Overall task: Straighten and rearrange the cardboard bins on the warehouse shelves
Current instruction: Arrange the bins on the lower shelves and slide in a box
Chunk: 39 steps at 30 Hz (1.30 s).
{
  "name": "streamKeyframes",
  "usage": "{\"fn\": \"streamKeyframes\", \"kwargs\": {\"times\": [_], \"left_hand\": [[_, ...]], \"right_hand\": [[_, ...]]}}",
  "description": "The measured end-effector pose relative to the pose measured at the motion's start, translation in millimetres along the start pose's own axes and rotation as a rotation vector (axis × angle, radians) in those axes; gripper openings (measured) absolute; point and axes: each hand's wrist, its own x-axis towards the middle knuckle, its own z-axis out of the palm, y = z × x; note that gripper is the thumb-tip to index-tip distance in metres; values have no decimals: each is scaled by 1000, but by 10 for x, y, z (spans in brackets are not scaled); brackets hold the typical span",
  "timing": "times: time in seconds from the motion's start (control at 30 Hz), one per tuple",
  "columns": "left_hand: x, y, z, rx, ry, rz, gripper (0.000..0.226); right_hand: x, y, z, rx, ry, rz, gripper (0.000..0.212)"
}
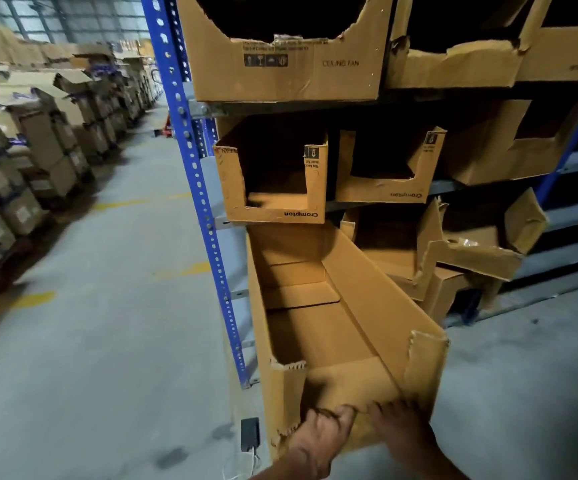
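A long open cardboard bin (377,299) sticks far out of the lowest shelf level toward me, its front wall torn down. My left hand (318,434) grips the torn front edge with fingers curled over it. My right hand (401,427) lies on the same front edge just to the right, fingers spread on the cardboard. Above it, two cut-front bins marked Crompton (273,188) (384,168) sit on the middle shelf, the left one pushed out further. A large bin marked CEILING FAN (287,67) stands on the top shelf.
A blue perforated rack upright (190,168) runs down just left of the bins. Crumpled, torn bins (478,251) lean on the lower right shelf. Stacked cartons (31,161) line the left side of the grey concrete aisle (107,323). A small black box (250,433) hangs at the rack's foot.
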Motion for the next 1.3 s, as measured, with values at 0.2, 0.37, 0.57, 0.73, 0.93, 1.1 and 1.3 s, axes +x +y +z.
{"fn": "streamKeyframes", "kwargs": {"times": [0.2, 0.37, 0.57, 0.73, 0.93, 1.1, 1.3], "left_hand": [[-303, -92, -500, 172, 382, -50, 62], [-539, -102, -402, 232, 439, -73, 55], [-325, -228, 213, 156, 338, -121, 71], [49, -648, 512, -43, 295, -132, 38], [353, -1386, 430, -68, 98, -109, 80], [769, -1487, 284, -120, 39, -16, 88], [1268, -2004, 310, -28, 95, -21, 80]], "right_hand": [[187, 308, -746, 3, -115, -86, 59], [72, 146, -865, -6, -166, -118, 53], [55, -318, -446, 94, -212, -90, 46], [391, -708, 22, 114, -124, -54, 16], [1027, -839, -69, 177, -321, -80, 48], [1366, -631, -33, 63, -454, -123, 38], [1934, -644, 283, 56, -452, -143, 46]]}}
